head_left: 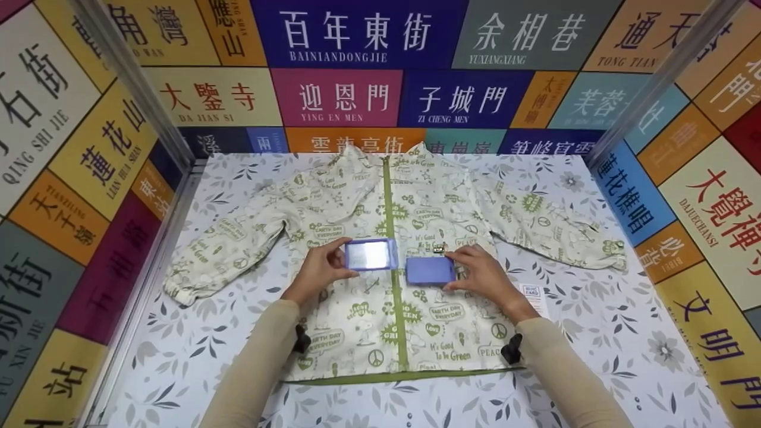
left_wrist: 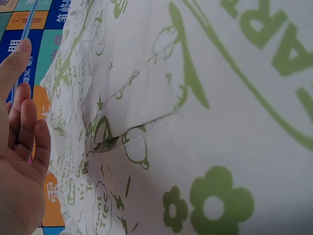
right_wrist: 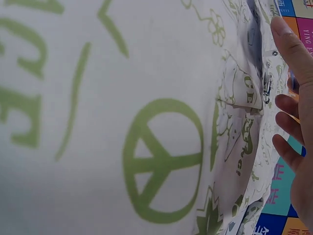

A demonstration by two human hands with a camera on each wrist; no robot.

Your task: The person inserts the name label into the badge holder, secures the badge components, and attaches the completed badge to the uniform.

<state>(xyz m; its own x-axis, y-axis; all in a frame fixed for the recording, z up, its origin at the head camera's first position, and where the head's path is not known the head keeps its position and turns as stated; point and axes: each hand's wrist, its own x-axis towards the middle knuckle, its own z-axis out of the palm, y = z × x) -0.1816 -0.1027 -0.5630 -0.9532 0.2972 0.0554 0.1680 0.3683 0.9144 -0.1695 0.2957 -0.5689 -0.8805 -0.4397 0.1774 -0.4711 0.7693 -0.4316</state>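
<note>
In the head view my left hand (head_left: 318, 270) pinches the left edge of a purple-framed card holder (head_left: 370, 254), whose window reflects bright light. On the right, my right hand (head_left: 484, 274) grips a flat purple rectangular piece (head_left: 428, 270) of similar size by its right end. A narrow gap separates the two. Both are in front of a white jacket (head_left: 342, 333) with green print, spread flat with its sleeves out. Beside the right fingertips is a small shiny metal piece (head_left: 439, 248); whether it is attached I cannot tell. The left wrist view shows only the holder's thin edge (left_wrist: 32, 18).
The jacket covers the middle of a white leaf-patterned table (head_left: 660, 351). A small printed card (head_left: 532, 297) lies partly under the right forearm. Panels with coloured street-name signs (head_left: 351, 98) stand at the back and both sides.
</note>
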